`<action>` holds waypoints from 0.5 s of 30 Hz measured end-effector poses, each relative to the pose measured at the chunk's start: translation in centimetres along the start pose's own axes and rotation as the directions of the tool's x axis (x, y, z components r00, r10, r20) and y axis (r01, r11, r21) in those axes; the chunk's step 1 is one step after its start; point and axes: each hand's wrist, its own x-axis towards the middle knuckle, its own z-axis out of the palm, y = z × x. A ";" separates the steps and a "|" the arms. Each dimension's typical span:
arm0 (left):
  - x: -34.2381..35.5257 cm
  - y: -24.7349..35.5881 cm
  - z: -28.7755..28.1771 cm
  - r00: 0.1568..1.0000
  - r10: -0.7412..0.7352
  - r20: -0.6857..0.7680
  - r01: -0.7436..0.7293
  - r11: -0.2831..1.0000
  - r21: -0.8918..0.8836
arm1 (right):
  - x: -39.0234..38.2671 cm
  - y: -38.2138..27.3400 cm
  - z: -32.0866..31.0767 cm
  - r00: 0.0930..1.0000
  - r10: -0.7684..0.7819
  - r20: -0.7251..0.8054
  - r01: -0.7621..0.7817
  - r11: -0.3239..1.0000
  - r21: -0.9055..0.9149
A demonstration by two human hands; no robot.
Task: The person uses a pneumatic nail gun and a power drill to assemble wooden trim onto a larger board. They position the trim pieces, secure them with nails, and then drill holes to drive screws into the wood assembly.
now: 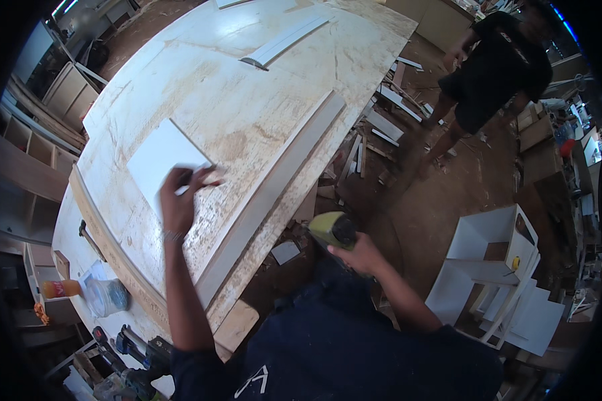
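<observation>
My left hand [180, 187], blurred by motion, is at the right edge of a square white panel [159, 157] on the worn white worktable [261, 107]; whether its fingers grip the panel is unclear. My right hand [358, 257] holds a green-and-black power tool [333, 230] just off the table's right side. A long pale board [274, 187] lies along that edge, to the right of my left hand.
Another person [491, 73] stands at upper right among scrap strips [394, 100]. A white cabinet carcass [475, 240] is at right. A strip [287, 37] lies on the far tabletop. A bucket [106, 297], orange bottle [60, 289] and drills [137, 377] are at lower left.
</observation>
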 end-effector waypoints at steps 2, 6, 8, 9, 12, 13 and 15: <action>6.4 2.0 9.9 0.979 -0.109 0.171 0.140 0.972 -0.186 | -0.1 1.1 -2.8 0.994 0.110 -0.026 -0.108 0.992 0.058; 14.6 8.2 27.4 0.853 -0.153 0.499 0.365 0.859 -0.359 | 0.4 7.2 -5.8 0.975 0.143 -0.171 -0.124 0.985 0.117; 16.6 13.0 34.6 0.826 -0.024 0.563 0.301 0.864 -0.405 | -0.3 9.2 -8.3 0.942 0.284 -0.177 -0.252 0.951 0.181; 17.6 15.2 38.6 0.817 0.021 0.576 0.249 0.888 -0.387 | -0.8 10.3 -9.5 0.926 0.316 -0.207 -0.273 0.938 0.213; 19.5 22.4 46.8 0.822 0.156 0.548 0.048 0.939 -0.339 | -1.9 13.4 -11.6 0.853 0.421 -0.310 -0.309 0.884 0.351; 19.7 24.3 49.0 0.847 0.197 0.494 -0.057 0.957 -0.285 | -2.2 14.3 -11.9 0.800 0.476 -0.365 -0.307 0.848 0.432; 20.2 26.5 52.1 0.864 0.261 0.431 -0.193 0.961 -0.196 | -2.0 15.5 -12.4 0.703 0.577 -0.416 -0.333 0.784 0.524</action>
